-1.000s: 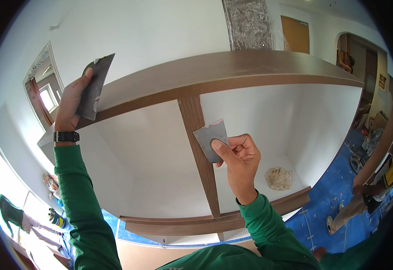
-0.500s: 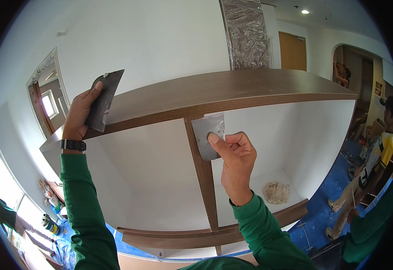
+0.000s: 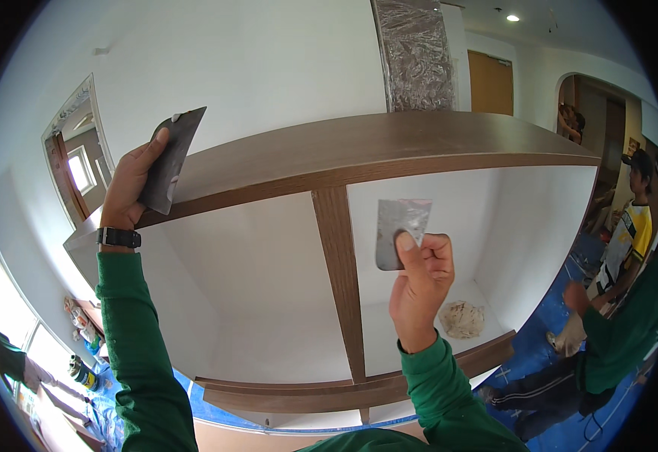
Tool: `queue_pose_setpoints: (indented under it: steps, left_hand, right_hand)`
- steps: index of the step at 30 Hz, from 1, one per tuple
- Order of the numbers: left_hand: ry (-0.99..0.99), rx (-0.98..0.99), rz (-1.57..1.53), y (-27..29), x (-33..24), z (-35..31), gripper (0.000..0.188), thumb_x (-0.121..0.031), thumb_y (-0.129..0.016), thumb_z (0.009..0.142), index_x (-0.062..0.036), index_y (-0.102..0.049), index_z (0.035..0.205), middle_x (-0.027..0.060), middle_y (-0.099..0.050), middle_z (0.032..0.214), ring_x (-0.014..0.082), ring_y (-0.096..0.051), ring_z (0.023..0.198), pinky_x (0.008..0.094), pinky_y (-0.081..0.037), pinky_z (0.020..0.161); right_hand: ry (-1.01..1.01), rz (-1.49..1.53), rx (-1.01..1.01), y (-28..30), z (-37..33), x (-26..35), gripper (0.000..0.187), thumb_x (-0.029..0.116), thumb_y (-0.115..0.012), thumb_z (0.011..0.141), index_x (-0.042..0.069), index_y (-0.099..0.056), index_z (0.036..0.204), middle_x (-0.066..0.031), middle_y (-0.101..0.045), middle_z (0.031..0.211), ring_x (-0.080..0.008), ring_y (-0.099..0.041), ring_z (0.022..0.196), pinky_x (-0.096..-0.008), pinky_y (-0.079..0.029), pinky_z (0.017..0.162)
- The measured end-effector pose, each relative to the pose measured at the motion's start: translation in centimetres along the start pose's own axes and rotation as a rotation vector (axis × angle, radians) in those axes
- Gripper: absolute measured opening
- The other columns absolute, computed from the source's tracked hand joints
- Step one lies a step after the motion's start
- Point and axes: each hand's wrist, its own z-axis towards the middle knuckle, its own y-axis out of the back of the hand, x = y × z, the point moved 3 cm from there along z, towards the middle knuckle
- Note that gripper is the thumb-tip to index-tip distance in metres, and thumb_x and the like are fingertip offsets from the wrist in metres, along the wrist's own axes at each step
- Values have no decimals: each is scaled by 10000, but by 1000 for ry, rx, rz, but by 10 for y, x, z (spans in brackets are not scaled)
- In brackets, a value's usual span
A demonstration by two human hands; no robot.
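Having shifted right from over the brown wood-grain divider, the small grey rectangular metal scraper is now standing out before the white-walled right compartment, its blotchy face catching light. The right hand is closing on its lower part, thumb pressing the face, fingers curling; the left hand is partly closing around a larger, dark grey flat blade near the brown cabinet top, pale residue marking its edges.

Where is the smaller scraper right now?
In the head view, the smaller scraper is right of centre, pinched in the person's right hand, right of the brown post and in front of the right cabinet compartment.
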Motion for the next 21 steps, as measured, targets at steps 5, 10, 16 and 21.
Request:
queue_pose_setpoints:
  steps: [5, 10, 16, 21]
  left_hand:
    - [3, 11, -14, -2, -2, -2, 540, -533, -712, 954, 1, -691, 1032, 27, -653, 824, 84, -602, 674, 224, -509, 621]
    - [3, -5, -52, -4, -2, -1, 502, -516, -720, 954, -20, -690, 1023, 15, -643, 817, 79, -592, 676, 222, -497, 616]
    - [28, -30, -58, -5, 0, 1, 359, -470, -727, 965, -112, -723, 995, -60, -625, 764, 17, -533, 613, 182, -418, 539]
    - [9, -46, -19, -6, -5, -3, 447, -508, -724, 954, -68, -702, 1031, -15, -637, 814, 63, -568, 665, 215, -464, 598]
  right_hand:
    - [-97, 26, 54, 17, -5, 3, 173, 35, -720, 962, 45, -578, 1060, -34, -686, 958, -88, -639, 855, -257, -532, 782]
    - [-321, 93, 167, 20, -10, 3, 192, 93, -711, 980, 36, -580, 1109, -71, -702, 989, -140, -676, 813, -312, -554, 614]
    - [-495, -71, 159, 35, -38, -8, 230, 103, -737, 963, 25, -577, 1109, -77, -726, 922, -153, -676, 684, -306, -533, 554]
    - [-529, -125, 154, 42, -53, -21, 201, 86, -745, 948, 46, -580, 1054, -79, -732, 938, -172, -705, 719, -315, -535, 543]
